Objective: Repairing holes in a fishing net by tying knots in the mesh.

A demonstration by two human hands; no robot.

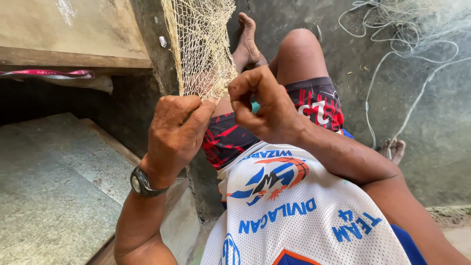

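A pale, cream-coloured fishing net (201, 44) hangs down from the top of the view. My left hand (176, 130) is closed on the net's lower edge, pinching the mesh between thumb and fingers. My right hand (262, 105) sits just to the right of it, fingers curled tight at the same edge of the net. Whether it holds a thread or a small tool is hidden by the fingers. A watch (142, 184) is on my left wrist. My bare foot (248, 41) shows behind the net.
I sit with my knee (301, 49) raised, in red and black shorts and a white mesh jersey (299, 216). Grey concrete steps (59, 172) lie to the left. Loose white line and more netting (407, 29) lie on the concrete floor at the upper right.
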